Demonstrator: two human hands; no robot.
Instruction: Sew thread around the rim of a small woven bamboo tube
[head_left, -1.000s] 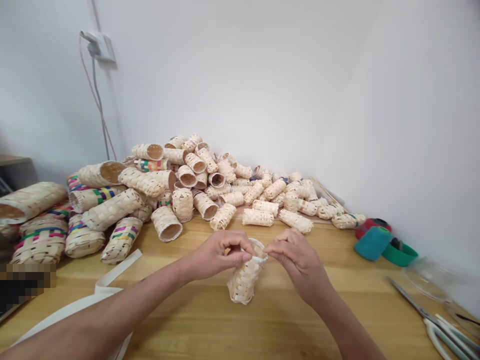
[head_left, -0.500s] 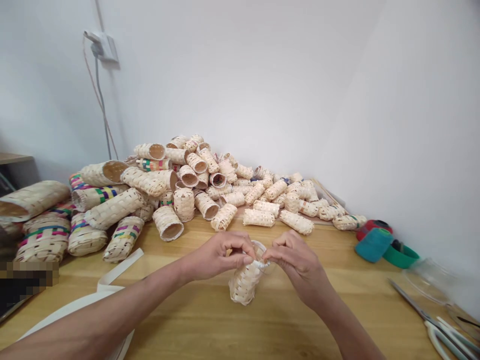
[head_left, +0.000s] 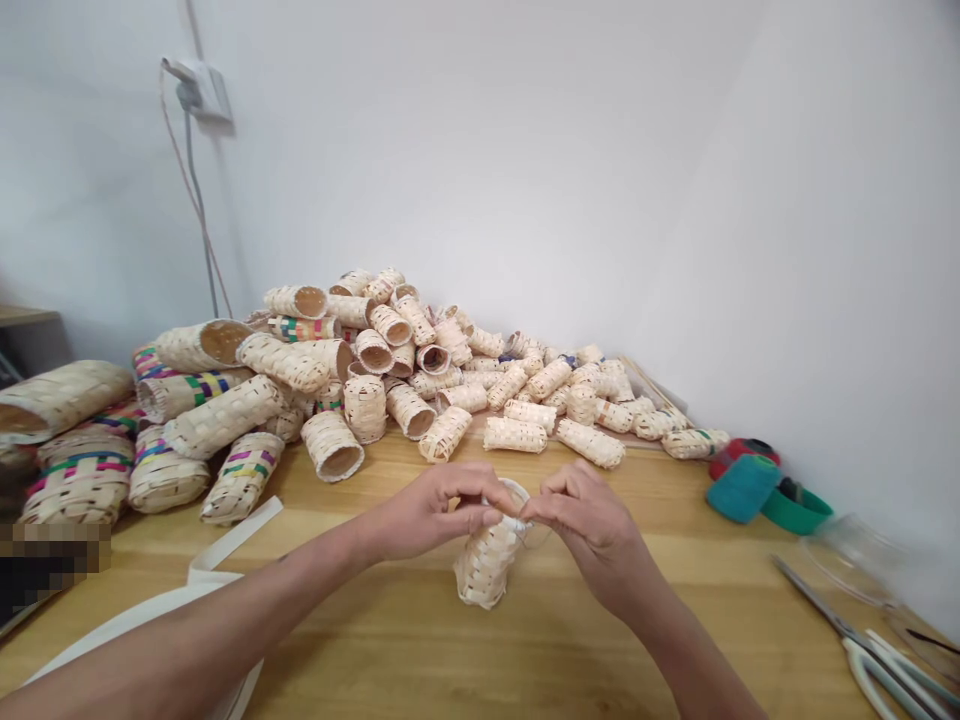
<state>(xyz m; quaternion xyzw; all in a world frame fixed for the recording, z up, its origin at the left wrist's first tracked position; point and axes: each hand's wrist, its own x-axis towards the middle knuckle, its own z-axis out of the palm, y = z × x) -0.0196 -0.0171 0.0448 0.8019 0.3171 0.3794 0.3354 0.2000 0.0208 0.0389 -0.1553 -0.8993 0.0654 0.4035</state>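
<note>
A small woven basket point(head_left: 484, 567) of pale strips stands tilted on the table, its round mouth toward the back and edged in white. My left hand point(head_left: 442, 510) pinches the left side of that rim between thumb and fingers. At the rim's right side, my right hand point(head_left: 589, 525) is closed in a pinch. What sits between its fingertips is too small to make out; a fine thread seems to loop just below them.
Behind my hands lies a heap of woven baskets point(head_left: 365, 408), some with coloured bands. To the right are a teal thread cone point(head_left: 744, 488), a green ring point(head_left: 799, 512) and scissors point(head_left: 844, 630). A white strip point(head_left: 234, 540) curves at the left on the wooden table point(head_left: 420, 660).
Both hands stay at the basket's rim with nearly the same grip. The whole view has shifted slightly, so everything appears a little further left.
</note>
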